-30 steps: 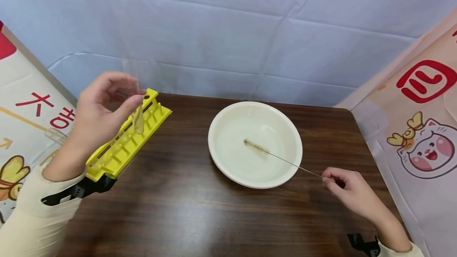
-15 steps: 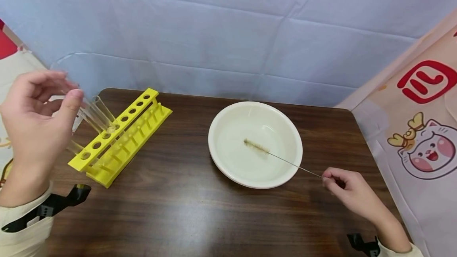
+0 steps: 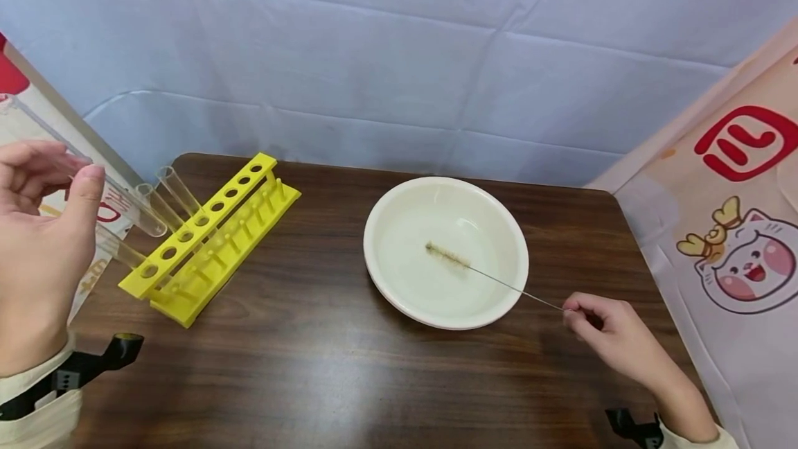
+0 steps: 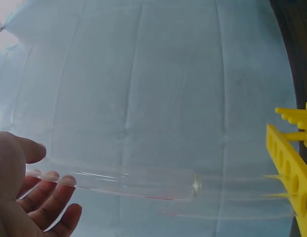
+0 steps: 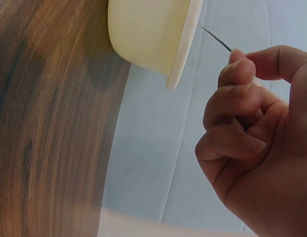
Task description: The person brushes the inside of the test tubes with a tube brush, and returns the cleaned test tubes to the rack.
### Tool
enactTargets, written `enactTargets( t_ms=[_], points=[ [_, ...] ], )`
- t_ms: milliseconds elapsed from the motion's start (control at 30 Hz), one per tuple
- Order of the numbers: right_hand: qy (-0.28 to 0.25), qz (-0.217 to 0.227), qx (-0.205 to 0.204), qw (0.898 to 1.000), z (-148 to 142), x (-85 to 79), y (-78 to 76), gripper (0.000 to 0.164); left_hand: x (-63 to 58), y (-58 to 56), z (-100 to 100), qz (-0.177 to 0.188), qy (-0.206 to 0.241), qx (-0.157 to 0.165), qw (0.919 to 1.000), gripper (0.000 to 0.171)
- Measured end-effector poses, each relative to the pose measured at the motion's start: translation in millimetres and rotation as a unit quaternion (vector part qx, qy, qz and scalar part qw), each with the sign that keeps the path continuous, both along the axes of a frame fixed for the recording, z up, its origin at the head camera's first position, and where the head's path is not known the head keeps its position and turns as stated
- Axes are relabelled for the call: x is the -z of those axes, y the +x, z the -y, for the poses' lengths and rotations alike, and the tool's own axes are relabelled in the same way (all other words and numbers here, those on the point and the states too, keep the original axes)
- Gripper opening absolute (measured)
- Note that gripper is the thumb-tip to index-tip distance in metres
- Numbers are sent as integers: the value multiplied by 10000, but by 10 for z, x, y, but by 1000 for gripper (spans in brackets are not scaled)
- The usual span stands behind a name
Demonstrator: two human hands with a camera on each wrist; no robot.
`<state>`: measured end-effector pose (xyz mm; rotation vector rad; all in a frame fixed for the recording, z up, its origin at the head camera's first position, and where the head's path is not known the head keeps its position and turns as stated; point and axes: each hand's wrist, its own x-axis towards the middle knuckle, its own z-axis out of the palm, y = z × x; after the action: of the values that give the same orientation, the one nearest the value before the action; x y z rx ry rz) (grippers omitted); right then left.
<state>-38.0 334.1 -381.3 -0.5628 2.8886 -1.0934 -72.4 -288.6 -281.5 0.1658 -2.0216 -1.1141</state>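
At the far left of the head view, my left hand [image 3: 46,227] pinches a clear test tube [image 3: 140,210] between thumb and fingers. The tube is tilted, its rounded end pointing toward the yellow test tube rack [image 3: 187,241]. In the left wrist view the same tube [image 4: 138,185] reaches out from the fingertips. Several other clear tubes [image 3: 177,189] lean in the rack's holes. My right hand [image 3: 614,331] pinches the thin wire handle of a test tube brush [image 3: 449,255]. Its bristles lie in the white basin [image 3: 377,276], and the wire [image 5: 215,38] crosses the rim.
The basin stands mid-table on dark wood [image 3: 299,366], with what looks like water inside. A pale blue cloth [image 3: 374,54] hangs behind the table. Printed cloths [image 3: 742,227] flank both sides. A black wrist strap [image 3: 68,376] is on the left forearm.
My left hand has moved left from over the rack, carrying the test tube, which has gone from upright to tilted. The right hand and the brush have stayed in place.
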Motion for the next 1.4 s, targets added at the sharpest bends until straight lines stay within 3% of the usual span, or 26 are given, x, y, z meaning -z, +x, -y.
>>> enactTargets(
  t_ms=[267,400,633,900,1067,1233,1400],
  points=[
    [18,33,-43,10000,5,-3,-8,33,137,43,113,223,-135,-220,9994,32],
    [15,26,-30,10000,4,-7,-1,34,225,25,182,278,-23,-156,9995,32],
    [-14,34,-44,10000,9,-7,-6,33,357,6,280,407,-331,-121,9986,34],
    [-33,-1,-48,10000,6,-4,-14,34,317,54,206,794,-199,-225,9964,31],
    [-26,22,-49,10000,5,-6,-13,33,327,45,225,810,-163,-138,9965,28],
    [-10,-4,-36,10000,5,-8,-9,34,347,41,253,967,-459,-147,9941,22],
    [-28,5,-16,10000,3,-12,-6,34,346,51,247,1348,-588,-267,9888,24]
  ],
)
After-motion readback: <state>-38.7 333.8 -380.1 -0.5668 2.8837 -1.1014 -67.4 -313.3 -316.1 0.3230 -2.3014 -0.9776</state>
